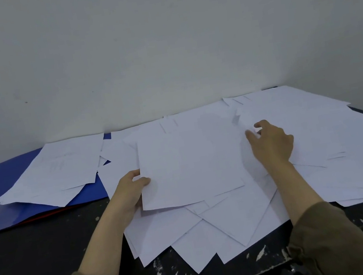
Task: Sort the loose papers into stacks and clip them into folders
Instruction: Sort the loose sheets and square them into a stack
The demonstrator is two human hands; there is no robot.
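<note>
Loose white papers (248, 210) lie fanned and overlapping across most of a scuffed black table (39, 257), reaching from its near edge to the pale wall (158, 33) behind. The sheets sit at all angles, corners jutting over the table's front edge. At the far left an open blue folder (3, 181) lies flat on the table, a smaller heap of sheets (61, 169) resting on it, with a clear plastic flap showing at its near left corner and a thin red edge along its front.

My left hand (130, 194) grips the left edge of a sheet (189, 160) at the top of the pile, thumb curled over its upper face and fingers tucked underneath; that side of the sheet is lifted a little off the papers below. My right hand (270, 141) rests over the pile to the right of that sheet, fingers bent, thumb and forefinger tips close together at a paper's edge; I cannot tell whether they actually pinch it. Both forearms come out of olive-brown sleeves (333, 244).

Faint grey print shows on one sheet on the folder, too pale and small to read. No brands or labels can be made out.
</note>
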